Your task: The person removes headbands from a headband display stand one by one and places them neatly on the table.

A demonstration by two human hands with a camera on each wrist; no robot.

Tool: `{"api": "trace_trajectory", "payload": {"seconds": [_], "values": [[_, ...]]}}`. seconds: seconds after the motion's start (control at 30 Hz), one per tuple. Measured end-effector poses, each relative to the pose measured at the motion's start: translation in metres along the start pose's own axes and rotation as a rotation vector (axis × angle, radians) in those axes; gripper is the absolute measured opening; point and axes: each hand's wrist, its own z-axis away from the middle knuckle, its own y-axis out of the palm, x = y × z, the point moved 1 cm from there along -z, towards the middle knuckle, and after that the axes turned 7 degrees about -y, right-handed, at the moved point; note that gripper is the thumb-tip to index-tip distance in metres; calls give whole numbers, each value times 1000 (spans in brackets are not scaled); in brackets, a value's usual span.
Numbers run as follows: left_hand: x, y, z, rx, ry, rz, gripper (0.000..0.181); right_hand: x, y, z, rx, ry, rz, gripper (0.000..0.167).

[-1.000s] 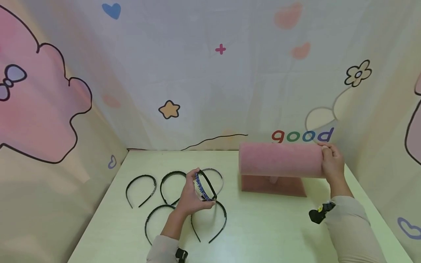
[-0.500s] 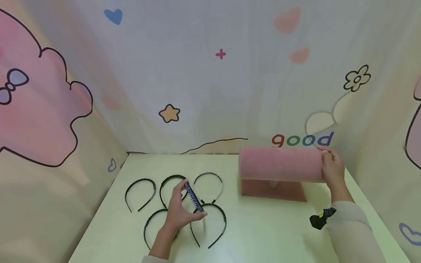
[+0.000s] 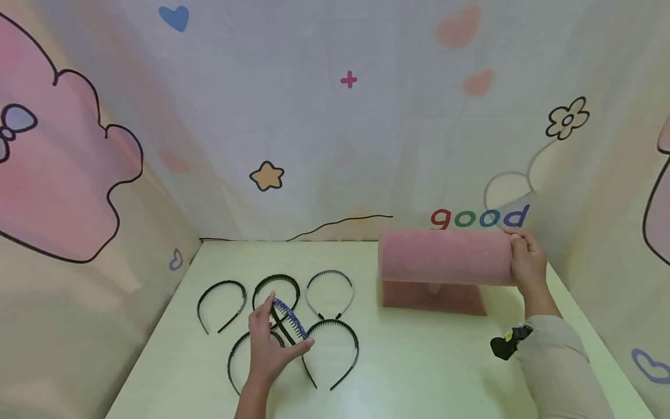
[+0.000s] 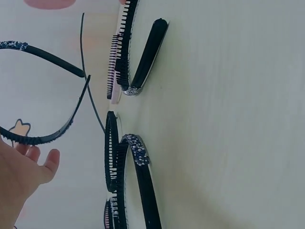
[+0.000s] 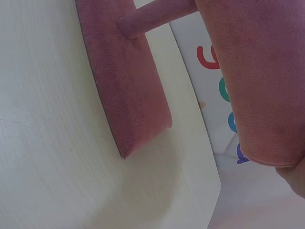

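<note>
My left hand (image 3: 269, 349) pinches a black toothed headband (image 3: 292, 317) with a blue glittery top between thumb and fingertips, above the other headbands. In the left wrist view that headband (image 4: 35, 140) hangs over the left hand's fingertips, apart from the table. With my right hand (image 3: 530, 269) I hold the right end of a pink plush roll (image 3: 445, 256), part of a headband display stand. The roll sits on a short post (image 5: 157, 16) above a flat pink base (image 5: 126, 81). Only an edge of the right hand (image 5: 293, 179) shows in the right wrist view.
Several headbands lie on the pale table (image 3: 419, 361): a black one (image 3: 226, 283) at far left, another (image 3: 277, 277) behind the left hand, a light one (image 3: 331, 272), and two nearer, left (image 3: 230, 366) and right (image 3: 358, 349). A printed curtain (image 3: 314, 116) stands behind.
My left hand has moved left and slightly nearer with the headband, turning it. The light headband behind shows more fully. The right hand stays on the roll's end.
</note>
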Motion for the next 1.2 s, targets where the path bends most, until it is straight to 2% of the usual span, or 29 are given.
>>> {"api": "trace_trajectory", "payload": {"seconds": [0.3, 0.53, 0.63, 0.77, 1.0, 1.2], "values": [[8, -6, 7, -121, -5, -67, 115, 0, 1, 2, 4, 5, 21, 37], [15, -12, 14, -192, -18, -78, 117, 0, 0, 1, 7, 14, 28, 31], [17, -14, 17, -222, -31, -107, 114, 0, 1, 0, -17, 4, 20, 30], [19, -18, 19, -262, -34, -157, 113, 0, 1, 1, -6, 7, 11, 30], [22, -27, 21, -291, -15, -172, 110, 1, 0, 3, 17, 18, 1, 31], [27, -38, 22, -311, -61, -192, 106, 1, -1, 3, 0, 14, -2, 31]]}}
